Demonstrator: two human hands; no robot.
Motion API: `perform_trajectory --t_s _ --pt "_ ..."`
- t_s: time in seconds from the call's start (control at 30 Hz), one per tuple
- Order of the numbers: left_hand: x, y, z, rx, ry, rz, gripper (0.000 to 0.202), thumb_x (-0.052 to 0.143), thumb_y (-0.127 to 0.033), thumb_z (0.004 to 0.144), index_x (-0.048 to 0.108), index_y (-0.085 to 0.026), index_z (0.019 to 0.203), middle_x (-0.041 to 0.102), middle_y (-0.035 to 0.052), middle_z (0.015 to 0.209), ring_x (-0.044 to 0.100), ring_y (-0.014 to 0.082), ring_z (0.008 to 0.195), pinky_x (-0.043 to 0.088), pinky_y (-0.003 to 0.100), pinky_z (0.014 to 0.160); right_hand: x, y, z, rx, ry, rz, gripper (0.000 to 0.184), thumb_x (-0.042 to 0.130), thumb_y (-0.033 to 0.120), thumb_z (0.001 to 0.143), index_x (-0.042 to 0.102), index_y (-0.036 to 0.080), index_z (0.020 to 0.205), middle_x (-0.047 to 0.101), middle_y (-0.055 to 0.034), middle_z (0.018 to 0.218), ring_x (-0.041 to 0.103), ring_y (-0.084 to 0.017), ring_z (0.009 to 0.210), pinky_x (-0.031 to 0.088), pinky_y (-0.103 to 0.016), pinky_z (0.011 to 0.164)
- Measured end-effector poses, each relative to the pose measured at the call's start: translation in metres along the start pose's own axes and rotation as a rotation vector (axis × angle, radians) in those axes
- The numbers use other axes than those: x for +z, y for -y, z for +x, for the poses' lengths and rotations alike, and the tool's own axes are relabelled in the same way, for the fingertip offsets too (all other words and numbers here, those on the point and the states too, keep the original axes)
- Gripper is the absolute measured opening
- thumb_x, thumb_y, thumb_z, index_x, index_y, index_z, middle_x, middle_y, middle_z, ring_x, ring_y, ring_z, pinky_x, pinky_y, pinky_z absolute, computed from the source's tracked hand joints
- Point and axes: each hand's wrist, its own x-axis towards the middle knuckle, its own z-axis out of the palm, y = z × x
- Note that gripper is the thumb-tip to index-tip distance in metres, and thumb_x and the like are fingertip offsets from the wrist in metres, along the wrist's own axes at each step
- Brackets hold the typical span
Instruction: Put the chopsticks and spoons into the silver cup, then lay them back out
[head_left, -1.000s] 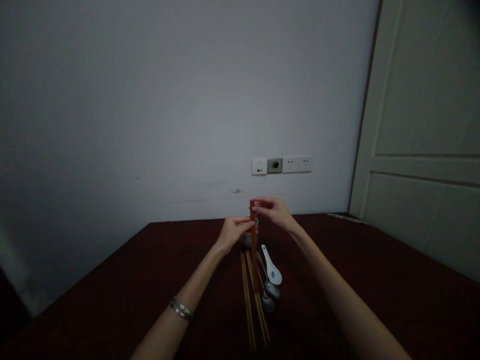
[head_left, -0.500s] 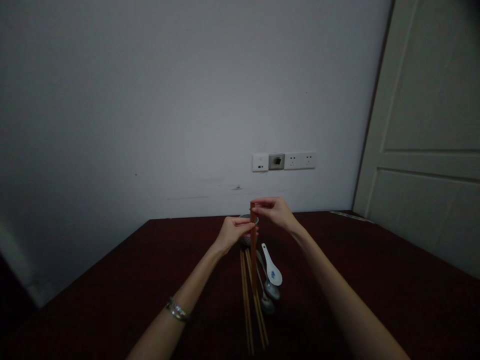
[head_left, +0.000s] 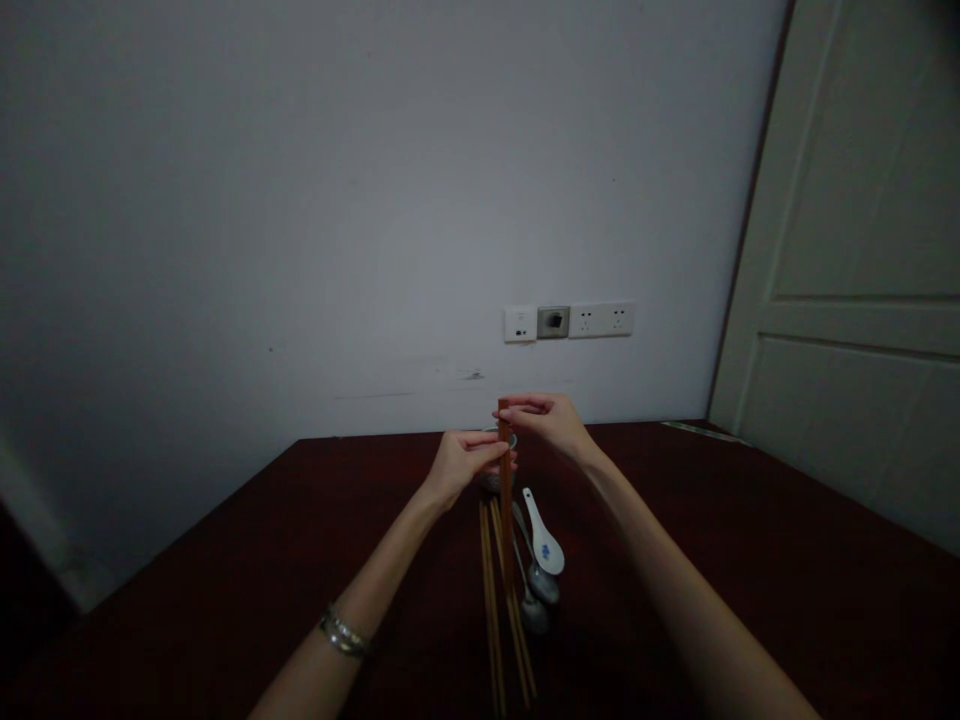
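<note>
Both hands hold a reddish-brown pair of chopsticks (head_left: 506,500) upright over the dark red table (head_left: 750,560). My left hand (head_left: 459,466) pinches them partway down. My right hand (head_left: 547,421) pinches their top end. Their lower tips rest near several lighter chopsticks (head_left: 491,610) lying flat on the table. A white ceramic spoon with a blue mark (head_left: 544,542) and two metal spoons (head_left: 534,592) lie just right of them. A small bowl (head_left: 493,480) sits behind my left hand, mostly hidden.
A pale wall with a row of power sockets (head_left: 568,321) stands behind the table. A cream panelled door (head_left: 862,280) is at the right. A bracelet (head_left: 341,635) circles my left wrist.
The view has shifted slightly. Both hands keep the same grip on the upright chopsticks, which stay almost still.
</note>
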Motion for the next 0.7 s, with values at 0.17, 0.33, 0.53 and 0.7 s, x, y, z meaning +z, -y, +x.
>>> perform_trajectory --t_s 0.17,0.33,0.53,0.7 --pt "0.001 -0.003 -0.002 0.023 0.006 0.005 0.027 0.062 -0.026 0.068 0.065 -0.008 0.088 0.067 0.0128 0.079 0.063 0.0167 0.066 0.050 0.029 0.061 0.005 0.004 -0.002 -0.007 -0.035 -0.022 0.032 0.072 0.032 0.052 0.067 0.012 0.077 0.067 -0.0073 0.074 0.061 -0.016 0.066 0.047 -0.031 0.065" --pt "0.000 -0.010 -0.006 0.048 0.033 0.020 0.025 0.062 -0.025 0.069 0.065 -0.007 0.086 0.067 0.0121 0.078 0.063 0.0164 0.066 0.049 0.028 0.061 0.007 0.011 -0.007 -0.029 0.018 -0.105 0.028 0.070 0.032 0.055 0.068 0.012 0.075 0.067 -0.0060 0.071 0.059 -0.014 0.063 0.046 -0.029 0.062" --pt "-0.004 -0.016 -0.005 0.061 0.065 0.061 0.026 0.061 -0.026 0.070 0.065 -0.007 0.087 0.067 0.0122 0.079 0.063 0.0168 0.067 0.050 0.028 0.062 0.012 0.017 -0.004 0.013 -0.037 -0.107 0.025 0.071 0.030 0.053 0.068 0.012 0.071 0.066 -0.0051 0.066 0.058 -0.014 0.058 0.047 -0.029 0.059" --pt "-0.017 -0.016 0.002 0.086 0.021 0.026 0.031 0.063 -0.029 0.068 0.064 -0.008 0.090 0.066 0.0122 0.086 0.062 0.0185 0.075 0.050 0.031 0.071 0.018 0.025 0.012 0.035 -0.013 -0.065 0.024 0.072 0.027 0.051 0.068 0.012 0.069 0.067 -0.0060 0.068 0.061 -0.015 0.063 0.050 -0.033 0.067"
